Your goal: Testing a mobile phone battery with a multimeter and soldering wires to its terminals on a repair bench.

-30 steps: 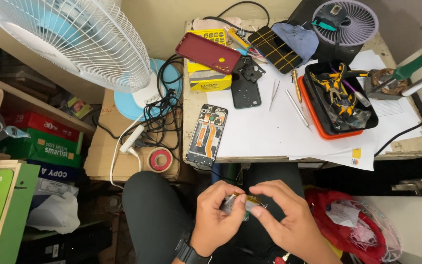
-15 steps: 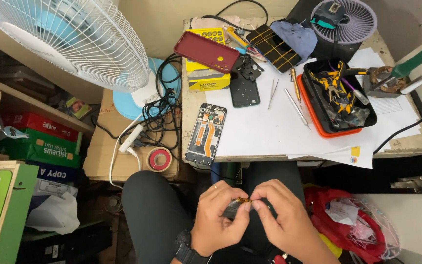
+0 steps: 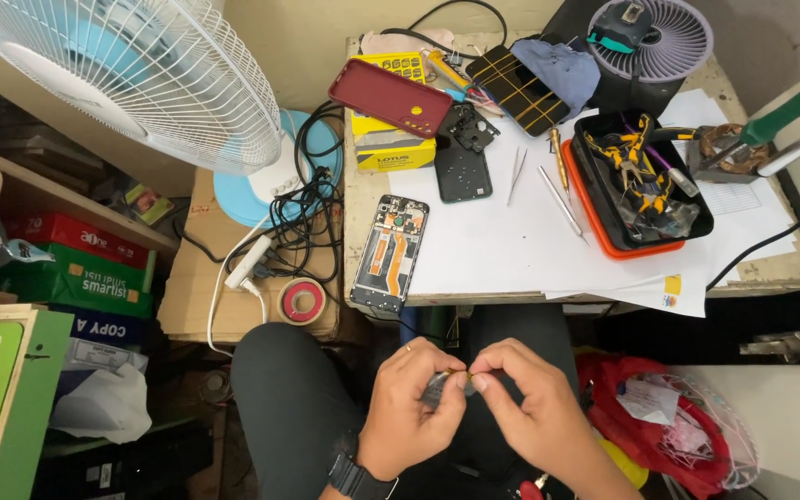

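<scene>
- Pinching a small part (image 3: 449, 378) over the lap, the left hand (image 3: 406, 407) and right hand (image 3: 522, 407) meet fingertip to fingertip, fingers curled tight on it.
- What the part is cannot be told.
- Judging by the desk, work is midway: an opened phone (image 3: 389, 253) lies bare, its back cover (image 3: 461, 164) off.
- Tweezers (image 3: 515, 175) lie untouched; reassembly looks left to do.

A small part (image 3: 444, 384) is pinched between the fingertips of the left hand (image 3: 409, 417) and the right hand (image 3: 530, 412), above the lap. It looks grey with a yellowish tip toward 1 o'clock; mostly hidden by fingers, so its shape is unclear.
</scene>
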